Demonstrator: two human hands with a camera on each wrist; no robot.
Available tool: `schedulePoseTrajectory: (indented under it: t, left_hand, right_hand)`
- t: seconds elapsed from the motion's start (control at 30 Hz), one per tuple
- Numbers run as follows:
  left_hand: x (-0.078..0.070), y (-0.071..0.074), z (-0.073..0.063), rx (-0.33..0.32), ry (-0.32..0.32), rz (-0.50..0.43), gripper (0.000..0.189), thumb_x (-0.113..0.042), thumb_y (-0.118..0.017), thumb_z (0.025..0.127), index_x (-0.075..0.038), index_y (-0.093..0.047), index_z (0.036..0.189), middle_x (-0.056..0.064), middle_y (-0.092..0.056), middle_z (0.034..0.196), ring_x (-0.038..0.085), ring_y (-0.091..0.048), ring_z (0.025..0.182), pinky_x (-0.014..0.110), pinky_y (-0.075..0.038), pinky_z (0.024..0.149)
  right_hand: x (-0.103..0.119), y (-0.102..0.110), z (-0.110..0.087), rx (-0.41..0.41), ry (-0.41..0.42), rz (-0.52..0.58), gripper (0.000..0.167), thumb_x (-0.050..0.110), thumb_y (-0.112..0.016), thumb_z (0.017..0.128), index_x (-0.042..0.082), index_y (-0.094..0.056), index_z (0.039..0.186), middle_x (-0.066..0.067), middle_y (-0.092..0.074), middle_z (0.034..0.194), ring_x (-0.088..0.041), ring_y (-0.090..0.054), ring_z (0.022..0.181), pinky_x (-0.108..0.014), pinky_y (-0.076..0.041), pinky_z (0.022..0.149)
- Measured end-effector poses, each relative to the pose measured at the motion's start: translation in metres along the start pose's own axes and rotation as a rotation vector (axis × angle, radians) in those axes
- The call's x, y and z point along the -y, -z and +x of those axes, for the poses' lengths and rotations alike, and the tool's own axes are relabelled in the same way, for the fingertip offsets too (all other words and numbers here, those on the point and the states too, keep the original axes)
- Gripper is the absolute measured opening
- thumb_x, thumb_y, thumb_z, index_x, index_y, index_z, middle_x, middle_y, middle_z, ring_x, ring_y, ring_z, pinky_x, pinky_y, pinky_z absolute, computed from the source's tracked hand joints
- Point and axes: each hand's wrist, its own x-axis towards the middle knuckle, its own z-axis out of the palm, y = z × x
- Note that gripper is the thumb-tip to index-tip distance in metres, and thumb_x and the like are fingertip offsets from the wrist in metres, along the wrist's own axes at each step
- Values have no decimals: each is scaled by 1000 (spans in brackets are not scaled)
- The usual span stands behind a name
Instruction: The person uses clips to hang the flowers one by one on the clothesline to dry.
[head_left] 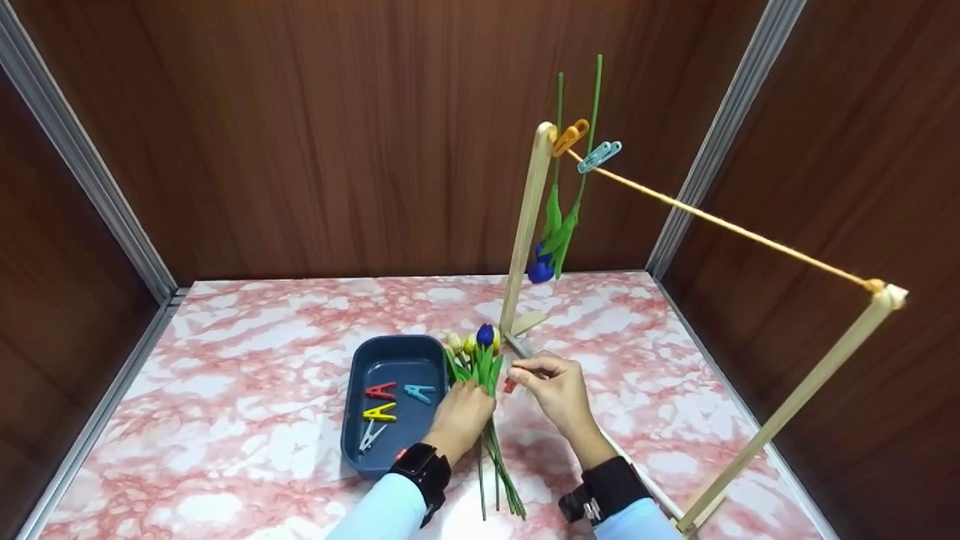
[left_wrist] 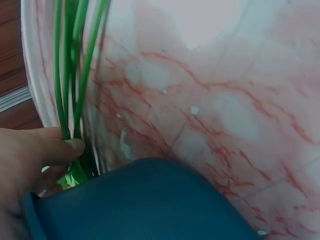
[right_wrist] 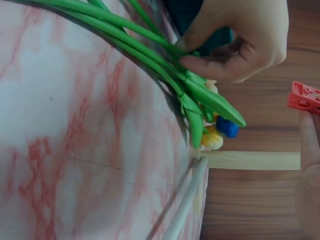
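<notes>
A bunch of artificial tulips (head_left: 484, 369), with white, yellow and blue heads, lies on the marbled table beside a dark blue bin. My left hand (head_left: 463, 420) is over the bunch, thumb and finger pinching green stems (left_wrist: 65, 100) just below the leaves. Close by on the right, my right hand (head_left: 555, 394) holds a red clothespin (right_wrist: 303, 97) between thumb and fingers. In the right wrist view a blue tulip head (right_wrist: 227, 127) and a yellow one (right_wrist: 212, 139) poke out past the leaves.
The bin (head_left: 352, 401) holds several clothespins, including a yellow one (head_left: 379, 412). A cord (head_left: 720, 220) runs between two wooden posts at the right. Two blue tulips (head_left: 541, 270) hang head down from it, under an orange clothespin (head_left: 570, 138) and a light blue one (head_left: 598, 157).
</notes>
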Motion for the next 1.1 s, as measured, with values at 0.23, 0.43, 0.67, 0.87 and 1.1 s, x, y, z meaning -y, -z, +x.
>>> schedulePoseTrajectory:
  t: [0.23,0.43,0.67,0.87,1.1]
  left_hand:
    - [14,3,4,-198,-21,25,14,-5,-79,84,-18,-81,85,-2,-80,85,20,-71,86,32,-57,92]
    - [27,12,11,-414,71,-199,19,5,-72,84,-13,-78,81,3,-81,81,22,-75,83,35,-60,95]
    - [39,28,18,-598,306,-637,11,0,-82,90,-7,-84,98,8,-85,97,27,-80,93,42,-65,86]
    - [49,47,29,-710,389,-768,13,0,-81,92,-6,-85,103,12,-85,98,29,-82,92,43,-67,83]
    - [61,70,35,-771,416,-956,15,4,-80,93,1,-82,107,18,-84,102,31,-84,86,38,-69,76]
  right_hand:
    - [5,7,3,-21,35,-13,8,-4,-86,87,-4,-85,95,-9,-82,84,-6,-76,76,-18,-59,66]
    - [11,17,8,-81,9,2,11,0,-87,88,-6,-84,97,-1,-83,83,-8,-76,75,-20,-61,65]
    - [20,20,14,-142,41,-13,9,-2,-88,87,-4,-85,95,3,-83,85,-5,-77,80,-18,-59,71]
    - [30,19,18,-153,18,26,10,0,-89,86,-1,-86,95,2,-84,88,-7,-76,84,-18,-58,73]
    - [39,19,19,-133,45,34,10,0,-89,86,-2,-86,96,4,-83,90,-8,-78,89,-18,-59,75]
